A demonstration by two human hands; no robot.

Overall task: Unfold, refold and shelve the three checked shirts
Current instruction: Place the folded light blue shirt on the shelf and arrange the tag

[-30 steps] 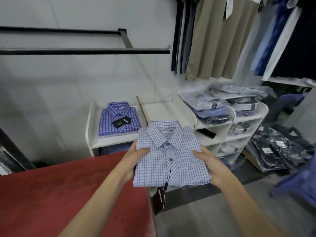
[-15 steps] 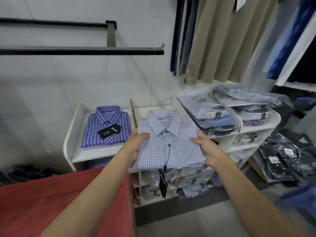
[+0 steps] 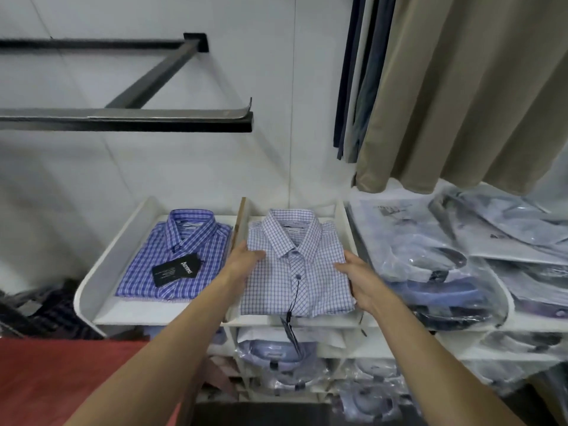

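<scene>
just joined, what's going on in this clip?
A person is shelving folded shirts. Both hands, left hand and right hand, hold the light checked shirt by its sides in the middle shelf compartment, its hang tag dangling over the front edge. A darker blue checked shirt already lies in the left compartment.

A black metal rail (image 3: 129, 119) is fixed on the white wall at far left, beige trousers (image 3: 467, 87) hang at far right above bagged shirts (image 3: 430, 259), and a red counter (image 3: 61, 379) stands near left.
</scene>
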